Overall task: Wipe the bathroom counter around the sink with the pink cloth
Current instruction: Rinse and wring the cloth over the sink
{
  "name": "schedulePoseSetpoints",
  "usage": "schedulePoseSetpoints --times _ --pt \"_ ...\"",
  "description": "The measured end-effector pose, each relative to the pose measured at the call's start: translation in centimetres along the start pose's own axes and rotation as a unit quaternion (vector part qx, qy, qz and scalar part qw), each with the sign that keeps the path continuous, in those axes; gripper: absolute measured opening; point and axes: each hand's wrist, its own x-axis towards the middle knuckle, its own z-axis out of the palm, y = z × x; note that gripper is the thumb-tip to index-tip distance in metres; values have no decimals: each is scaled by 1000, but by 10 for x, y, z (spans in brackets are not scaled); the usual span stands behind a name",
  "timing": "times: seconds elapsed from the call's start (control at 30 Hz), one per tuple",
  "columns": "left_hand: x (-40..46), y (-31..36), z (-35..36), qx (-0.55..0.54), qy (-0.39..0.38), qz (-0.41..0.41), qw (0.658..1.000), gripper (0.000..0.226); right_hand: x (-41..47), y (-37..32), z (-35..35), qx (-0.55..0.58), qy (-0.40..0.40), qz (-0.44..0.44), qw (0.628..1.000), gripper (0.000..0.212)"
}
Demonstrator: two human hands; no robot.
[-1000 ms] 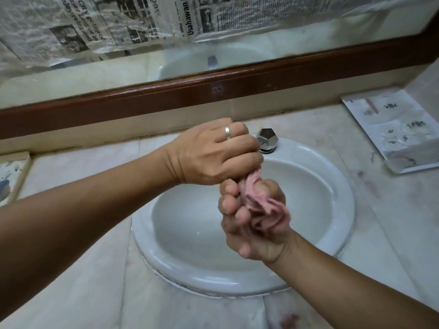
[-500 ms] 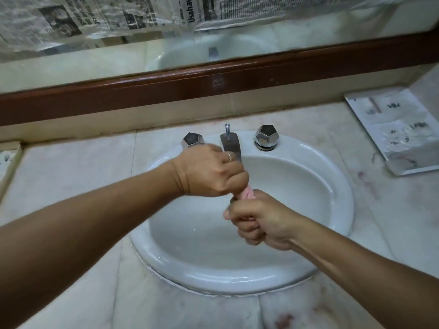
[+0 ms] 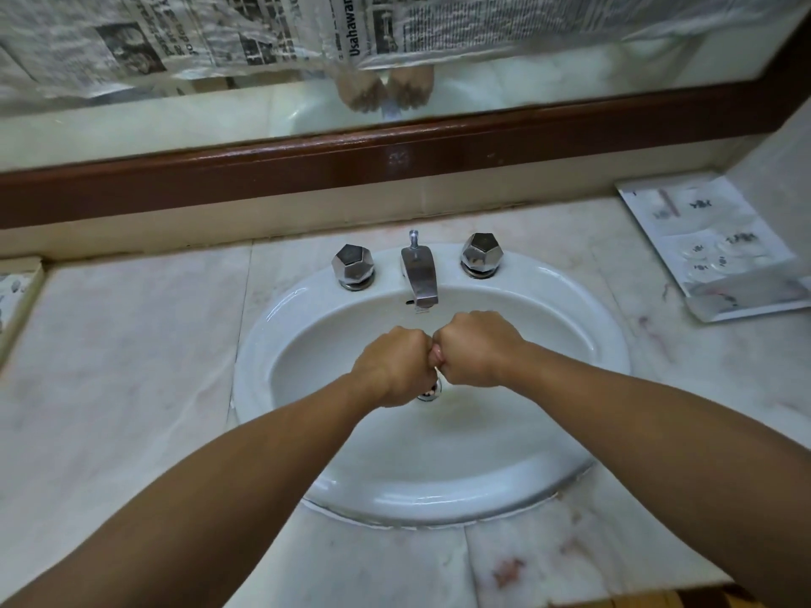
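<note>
Here the left hand (image 3: 397,366) and the right hand (image 3: 476,348) are both curled into tight fists, knuckle to knuckle above the middle of the sink (image 3: 272,326), and between them they clamp the pink cloth (image 3: 436,355). Only a small pink sliver of it shows in the gap where the two fists meet; the rest is hidden inside the palms. Just under the fists, partly covered by them, sits the metal drain (image 3: 431,391) at the bottom of the white basin. Behind the hands the chrome spout (image 3: 419,274) points down into the bowl, flanked by the left faceted knob (image 3: 352,264) and the right faceted knob (image 3: 481,254), all three standing on the back rim. Pale marble counter (image 3: 123,353) surrounds the oval basin, with reddish stains near the front edge. A flat plastic-wrapped packet (image 3: 711,243) lies on the counter at the far right, well apart from the basin. Along the back wall runs a brown wooden frame (image 3: 263,177) below a mirror (image 3: 175,120), whose upper part is covered with newspaper (image 3: 219,32); the fists are reflected in the glass
</note>
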Motion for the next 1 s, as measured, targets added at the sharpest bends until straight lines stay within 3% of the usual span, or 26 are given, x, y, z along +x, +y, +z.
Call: schedulePoseSetpoints --times 0.4,1.0 --pt "-23 11 1 -192 -5 -48 980 29 -7 -4 -8 -121 51 -60 989 20" --pt "-39 19 -16 -203 13 -17 979 41 -28 -11 -31 -130 69 -58 987 17"
